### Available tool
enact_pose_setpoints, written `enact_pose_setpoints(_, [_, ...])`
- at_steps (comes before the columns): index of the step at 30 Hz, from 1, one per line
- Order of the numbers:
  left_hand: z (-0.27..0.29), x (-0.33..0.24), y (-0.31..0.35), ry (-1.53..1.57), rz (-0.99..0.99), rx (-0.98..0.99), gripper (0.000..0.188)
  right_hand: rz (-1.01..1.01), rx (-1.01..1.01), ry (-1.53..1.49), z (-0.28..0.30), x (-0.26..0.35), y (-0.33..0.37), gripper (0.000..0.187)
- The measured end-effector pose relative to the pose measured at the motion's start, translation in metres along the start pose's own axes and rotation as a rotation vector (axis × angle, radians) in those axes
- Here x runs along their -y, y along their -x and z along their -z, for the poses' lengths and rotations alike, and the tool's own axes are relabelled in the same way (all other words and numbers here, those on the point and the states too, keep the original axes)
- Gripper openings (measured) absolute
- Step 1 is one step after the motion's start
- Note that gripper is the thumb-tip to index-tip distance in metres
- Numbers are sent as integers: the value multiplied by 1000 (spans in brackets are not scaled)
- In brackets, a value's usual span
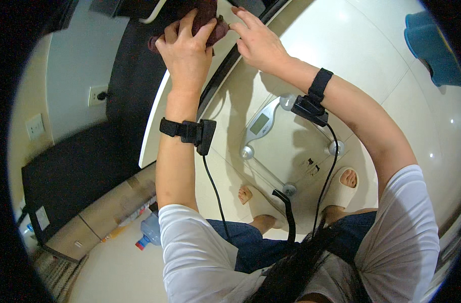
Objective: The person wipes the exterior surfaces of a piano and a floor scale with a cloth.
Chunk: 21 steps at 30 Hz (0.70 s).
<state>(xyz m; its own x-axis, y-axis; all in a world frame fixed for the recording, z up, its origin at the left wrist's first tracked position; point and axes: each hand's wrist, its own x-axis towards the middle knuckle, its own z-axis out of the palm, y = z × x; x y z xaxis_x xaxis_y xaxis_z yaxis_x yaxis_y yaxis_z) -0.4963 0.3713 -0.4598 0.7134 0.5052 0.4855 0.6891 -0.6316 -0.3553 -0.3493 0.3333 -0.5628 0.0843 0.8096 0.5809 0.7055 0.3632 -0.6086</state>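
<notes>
Holds a crumpled, dark maroon fabric cloth (220, 32) beneath the left hand (187, 48), gripping its folds from above with bent, spread fingers, probably to keep loose material bunched and under control. Appears to press it over the far part of a white-rimmed, curved-edged surface (150, 132), close to the upper limit of the view; cannot tell how much of the cloth lies beyond, nor whether the palm presses too.

Holds the right hand (260, 45) open, with fingers extended and a fingertip at the cloth's right edge; cannot tell contact from a slight gap. Seems placed there to meet the loose edge without crowding the left fingers.

Wears a black fabric wrist strap (177, 129) on the left forearm, carrying a black, wedge-shaped plastic module (206, 137), presumably fastened above the hand to leave the fingers free. Trails a thin black cable (212, 192) back toward the body, well apart from the cloth. Rests both feet in cream, open-toed slippers (263, 209) near a clear, square glass scale (286, 149), apparently for reaching forward past it.
</notes>
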Motion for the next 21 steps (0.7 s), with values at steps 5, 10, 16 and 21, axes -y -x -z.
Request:
enact_pose_setpoints(5, [26, 31, 63, -43, 15, 95, 59, -20, 29, -12, -15, 18, 8, 37])
enact_pose_setpoints(10, [61, 62, 124, -83, 17, 212, 55, 14, 37, -49, -18, 28, 8, 39])
enact_pose_setpoints(16, [87, 81, 179, -162, 13, 274, 50, -9, 156, -46, -10, 27, 21, 37])
enact_pose_setpoints(21, [101, 95, 231, -227, 53, 287, 39, 17, 166, 8, -10, 20, 38, 39])
